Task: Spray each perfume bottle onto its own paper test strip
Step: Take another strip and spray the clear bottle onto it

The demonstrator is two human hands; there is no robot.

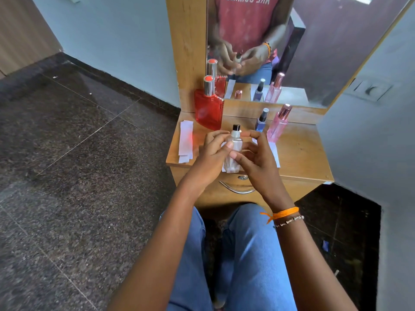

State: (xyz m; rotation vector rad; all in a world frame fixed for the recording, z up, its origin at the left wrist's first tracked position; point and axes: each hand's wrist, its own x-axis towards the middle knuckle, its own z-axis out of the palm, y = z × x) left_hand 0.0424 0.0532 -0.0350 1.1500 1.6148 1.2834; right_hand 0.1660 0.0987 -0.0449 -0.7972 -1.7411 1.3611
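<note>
A clear glass perfume bottle [235, 151] with a black nozzle is held upright above the front of the wooden dressing table [301, 153]. My left hand [213, 153] grips its left side, thumb on the glass. My right hand [256, 153] curls around its right side, thumb touching the lower body. A red bottle [208, 113] with a silver cap stands at the back left. A small blue bottle [261, 123] and a tall pink bottle [278, 124] stand at the back right. White paper strips [186, 140] lie at the left edge; another strip [275, 151] shows behind my right hand.
A mirror [314, 41] rises behind the table and reflects the bottles and hands. A drawer with a metal handle [238, 189] sits below the tabletop. My knees in blue jeans are under the table's front. Dark stone floor spreads to the left.
</note>
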